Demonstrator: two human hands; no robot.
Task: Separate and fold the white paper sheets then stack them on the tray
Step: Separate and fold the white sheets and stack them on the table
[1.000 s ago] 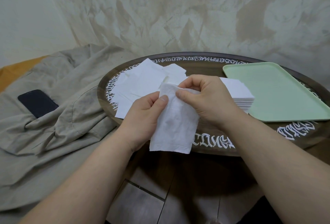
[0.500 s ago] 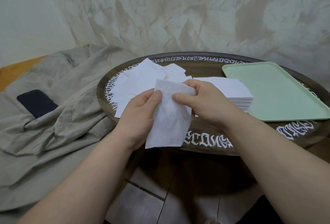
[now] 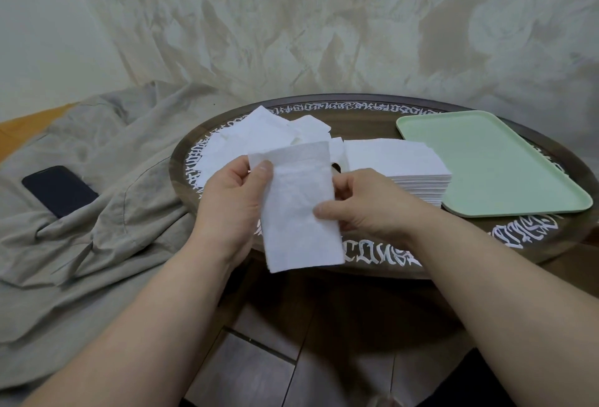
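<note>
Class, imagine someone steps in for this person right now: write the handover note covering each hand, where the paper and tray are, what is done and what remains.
Left hand: pinches the top left edge of one white sheet, thumb in front.
Right hand: grips the same sheet's right edge, thumb on its front.
The sheet is held upright above the table's near rim, not yet folded flat.
Neat stack of sheets sits on the table beside the green tray; a loose pile lies to the left.
Done: one sheet separated; nothing shows on the tray.
Left: fold this sheet, place it on the tray, then repeat for the rest.
</note>
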